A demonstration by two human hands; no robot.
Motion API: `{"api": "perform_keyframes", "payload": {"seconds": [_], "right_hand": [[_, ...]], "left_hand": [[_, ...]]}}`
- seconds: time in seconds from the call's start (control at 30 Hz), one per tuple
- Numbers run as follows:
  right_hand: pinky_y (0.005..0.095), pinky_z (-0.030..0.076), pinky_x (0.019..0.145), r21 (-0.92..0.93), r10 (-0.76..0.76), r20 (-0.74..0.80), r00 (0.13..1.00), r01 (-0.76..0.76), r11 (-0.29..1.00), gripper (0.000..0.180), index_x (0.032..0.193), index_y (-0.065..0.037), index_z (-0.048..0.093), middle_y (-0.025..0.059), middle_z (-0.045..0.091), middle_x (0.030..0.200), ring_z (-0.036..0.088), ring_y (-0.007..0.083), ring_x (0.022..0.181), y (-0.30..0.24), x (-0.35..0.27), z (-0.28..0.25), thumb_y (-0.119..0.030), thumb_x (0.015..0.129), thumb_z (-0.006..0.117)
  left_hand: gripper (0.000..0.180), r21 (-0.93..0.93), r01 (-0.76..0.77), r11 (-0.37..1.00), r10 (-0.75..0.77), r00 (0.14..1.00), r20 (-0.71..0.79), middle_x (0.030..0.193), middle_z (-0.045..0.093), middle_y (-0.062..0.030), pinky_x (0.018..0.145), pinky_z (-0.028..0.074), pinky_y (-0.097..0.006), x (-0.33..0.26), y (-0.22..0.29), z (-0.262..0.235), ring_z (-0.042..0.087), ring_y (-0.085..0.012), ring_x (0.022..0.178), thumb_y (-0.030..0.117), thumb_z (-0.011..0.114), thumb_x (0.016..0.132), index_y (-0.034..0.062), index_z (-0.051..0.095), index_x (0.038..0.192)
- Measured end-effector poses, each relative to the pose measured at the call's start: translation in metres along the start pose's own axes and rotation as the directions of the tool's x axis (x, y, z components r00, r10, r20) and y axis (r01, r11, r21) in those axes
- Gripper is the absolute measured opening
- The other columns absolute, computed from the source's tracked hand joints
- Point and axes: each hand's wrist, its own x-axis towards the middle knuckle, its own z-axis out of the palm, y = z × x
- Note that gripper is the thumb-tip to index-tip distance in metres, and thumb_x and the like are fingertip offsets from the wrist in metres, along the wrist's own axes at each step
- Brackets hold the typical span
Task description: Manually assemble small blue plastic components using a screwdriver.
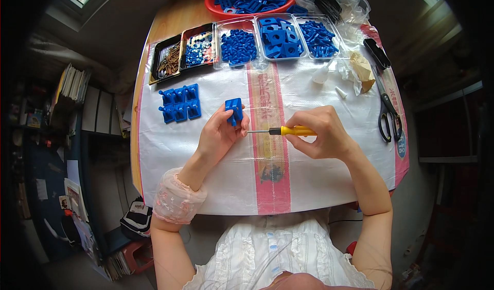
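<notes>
My left hand is closed on a blue plastic part, a squarish block with a piece sticking out toward me. My right hand grips a screwdriver by its yellow and black handle. The thin shaft points left, and its tip reaches the fingers of my left hand, just below the blue part. Whether the tip sits in a screw is too small to tell. To the left of my left hand, several similar blue assemblies stand in two rows on the white woven sheet.
Along the far side stand a tray of brown screws, a tray of small metal and blue pieces and clear boxes of blue parts. Behind is a red basin. Scissors and a small white nozzle lie at right.
</notes>
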Motion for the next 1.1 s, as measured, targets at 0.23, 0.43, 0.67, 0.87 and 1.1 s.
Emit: {"api": "perform_keyframes", "payload": {"seconds": [0.23,0.43,0.67,0.87,1.1], "right_hand": [[0.0299,0.054,0.058,0.008,0.06,-0.211,0.976,-0.059,0.998,0.014,0.089,-0.005,0.07,0.0067,0.074,0.08,0.072,0.0219,0.067,-0.001,0.003,0.002,-0.009,0.081,0.08],[0.0305,0.053,0.057,-0.097,0.025,-0.174,0.984,-0.042,0.994,0.016,0.091,-0.007,0.069,0.0051,0.073,0.084,0.072,0.0212,0.067,-0.002,0.003,0.005,-0.01,0.081,0.081],[0.0325,0.05,0.055,-0.142,-0.02,-0.142,0.99,-0.001,0.99,0.017,0.094,-0.009,0.069,0.0037,0.068,0.081,0.067,0.021,0.064,0.0,0.002,0.008,-0.012,0.082,0.081],[0.0308,0.047,0.051,-0.209,-0.123,-0.139,0.983,0.092,0.974,0.022,0.096,-0.007,0.071,0.0053,0.066,0.075,0.064,0.0188,0.06,0.0,0.003,0.008,-0.006,0.079,0.084],[0.0356,0.047,0.054,-0.28,-0.11,-0.189,0.976,0.054,0.958,0.015,0.093,-0.009,0.067,0.003,0.061,0.077,0.062,0.0211,0.063,0.005,0.006,0.013,-0.013,0.085,0.079]], "left_hand": [[0.03,0.087,0.002,0.996,-0.006,0.999,0.043,0.09,0.058,-0.0102,0.078,0.044,-0.031,-0.002,0.001,0.006,0.054,-0.0175,0.081,0.026,0.041,0.106,0.0053,0.051,0.124],[0.026,0.12,-0.01,0.993,0.003,0.998,0.06,0.089,0.059,-0.0109,0.079,0.044,-0.032,-0.002,0.0,0.007,0.055,-0.0185,0.082,0.026,0.041,0.106,0.0053,0.051,0.118],[0.026,0.121,-0.001,0.993,-0.008,0.997,0.079,0.088,0.059,-0.0106,0.078,0.043,-0.032,-0.002,0.001,0.007,0.055,-0.0184,0.081,0.026,0.041,0.106,0.0043,0.051,0.117],[0.026,0.127,0.016,0.992,-0.028,0.995,0.091,0.087,0.059,-0.0096,0.079,0.044,-0.032,-0.003,0.003,0.007,0.055,-0.0175,0.082,0.026,0.041,0.106,0.0038,0.051,0.116],[0.024,0.148,0.013,0.989,-0.023,0.998,0.065,0.089,0.059,-0.0093,0.08,0.044,-0.031,-0.004,0.003,0.011,0.056,-0.0173,0.084,0.024,0.042,0.106,0.0042,0.051,0.115]]}}
